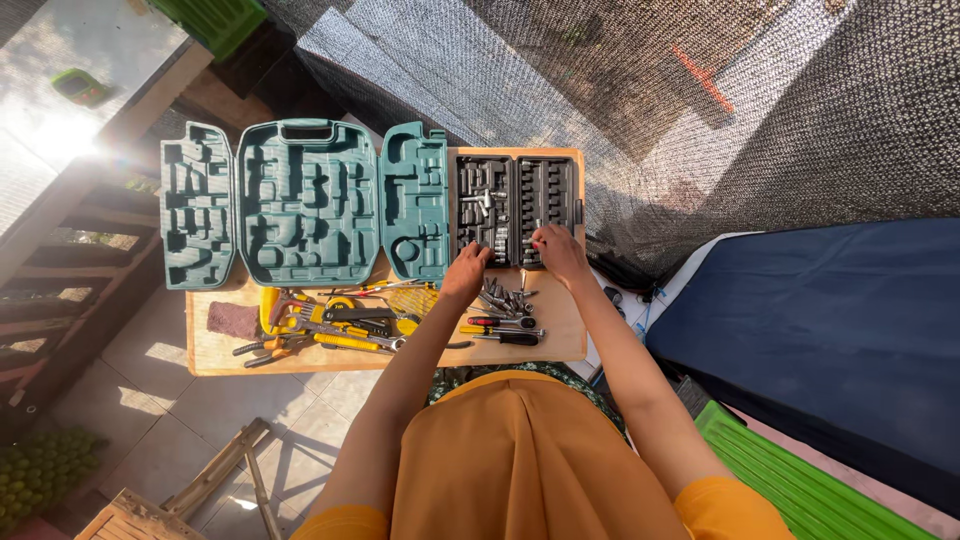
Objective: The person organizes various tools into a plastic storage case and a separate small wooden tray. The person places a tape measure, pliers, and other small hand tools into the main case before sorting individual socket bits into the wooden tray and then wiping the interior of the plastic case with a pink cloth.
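The hands (pixel 560 250) hide sockets too small to tell apart.

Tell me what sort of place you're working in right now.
Probably an outdoor patio or yard used as a makeshift workbench: a small wooden table on a tiled floor, black shade netting overhead, strong sunlight, and an open teal tool case with hand tools spread out.

We wear an orange garment that fills the lower middle of the frame, with short orange sleeves ending at the upper arms near the bottom edge. Both forearms are bare, and our left hand (pixel 467 272) and right hand (pixel 557 248) carry no gloves.
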